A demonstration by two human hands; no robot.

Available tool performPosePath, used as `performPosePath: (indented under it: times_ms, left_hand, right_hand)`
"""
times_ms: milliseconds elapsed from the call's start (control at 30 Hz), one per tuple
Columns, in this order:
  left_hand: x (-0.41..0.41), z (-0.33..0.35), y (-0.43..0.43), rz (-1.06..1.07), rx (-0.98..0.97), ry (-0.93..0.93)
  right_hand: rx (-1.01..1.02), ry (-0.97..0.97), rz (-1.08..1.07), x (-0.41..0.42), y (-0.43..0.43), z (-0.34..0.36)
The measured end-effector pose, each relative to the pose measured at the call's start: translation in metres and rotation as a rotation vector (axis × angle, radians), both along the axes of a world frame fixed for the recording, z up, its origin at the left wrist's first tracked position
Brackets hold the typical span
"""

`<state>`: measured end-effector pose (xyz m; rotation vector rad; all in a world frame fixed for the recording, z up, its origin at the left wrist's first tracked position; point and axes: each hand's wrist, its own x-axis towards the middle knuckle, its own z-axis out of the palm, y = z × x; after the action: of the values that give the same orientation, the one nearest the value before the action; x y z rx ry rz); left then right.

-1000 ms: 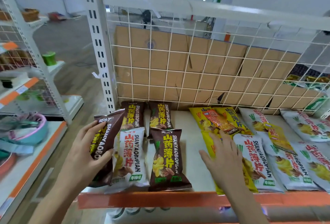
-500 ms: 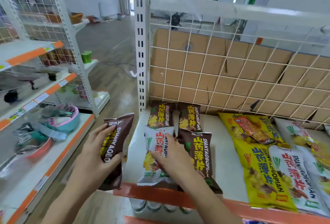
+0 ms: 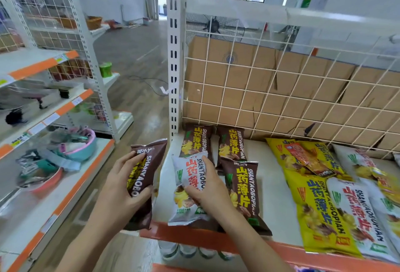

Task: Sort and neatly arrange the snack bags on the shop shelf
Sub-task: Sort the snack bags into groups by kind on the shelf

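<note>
The right hand, which a second ago lay flat on the yellow and white packs further right, has crossed over to the left-hand cluster. Its thumb and curled fingers now clamp the white crinkly foil snack bag with red lettering. That bag is the odd one out among the dark brown foil snack bags at this end of the white metal shelf with the orange front lip. So I judge she is pulling it out to join the other white bags beside the long yellow snack bags.

The white bag's long axis runs front to back. Its crimped top points at the wire-grid back panel and leans a little left, overlapping the brown bag behind it. Its bottom end sits near the orange lip, though from here I cannot quite tell whether it is lifted clear.

The left hand has its fingers wrapped round another brown foil bag. This bag is held just off the shelf's left end, nearly upright, its top tilted up and to the right.
</note>
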<state>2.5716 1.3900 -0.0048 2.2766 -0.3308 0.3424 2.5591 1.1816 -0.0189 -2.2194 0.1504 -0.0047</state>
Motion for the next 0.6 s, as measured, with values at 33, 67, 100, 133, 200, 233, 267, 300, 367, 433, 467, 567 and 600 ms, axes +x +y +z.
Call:
performPosePath:
  times_ms: [33, 67, 100, 133, 200, 233, 267, 300, 367, 433, 467, 567, 600]
  left_hand:
    - [0.0, 0.0, -0.001, -0.001, -0.003, 0.001]
    - [0.0, 0.0, -0.002, -0.005, -0.004, 0.002]
    - [0.001, -0.001, -0.002, -0.009, -0.006, 0.005]
    - [0.002, -0.001, -0.003, -0.014, -0.009, 0.007]
    - [0.003, -0.001, -0.005, -0.024, -0.019, -0.004]
    - [0.004, -0.001, -0.007, -0.026, -0.021, -0.012]
    - [0.005, -0.001, -0.01, -0.028, -0.018, -0.012]
    - [0.006, -0.001, -0.014, -0.029, -0.013, -0.003]
    - [0.008, -0.001, -0.023, -0.031, -0.002, 0.038]
    - [0.009, -0.002, -0.036, -0.057, -0.012, 0.087]
    - [0.009, -0.002, -0.043, -0.064, -0.011, 0.118]
    - [0.012, -0.006, -0.064, -0.088, 0.028, 0.133]
    - [0.012, -0.008, -0.07, -0.104, 0.056, 0.136]
  right_hand:
    - [0.007, -0.009, 0.004, -0.001, -0.001, 0.001]
    - [0.017, -0.03, 0.001, -0.001, -0.002, 0.002]
    - [0.034, -0.054, -0.01, -0.003, -0.004, 0.004]
    - [0.061, -0.081, -0.025, -0.004, -0.006, 0.007]
    - [0.14, -0.14, -0.071, -0.008, -0.015, 0.013]
    - [0.178, -0.172, -0.098, -0.01, -0.021, 0.018]
    - [0.2, -0.203, -0.125, -0.013, -0.028, 0.022]
    - [0.212, -0.22, -0.153, -0.015, -0.036, 0.027]
    - [0.246, -0.241, -0.199, -0.02, -0.053, 0.031]
    - [0.298, -0.242, -0.229, -0.024, -0.068, 0.031]
    - [0.327, -0.247, -0.246, -0.027, -0.074, 0.031]
    - [0.393, -0.278, -0.284, -0.036, -0.089, 0.033]
    - [0.432, -0.284, -0.288, -0.039, -0.092, 0.034]
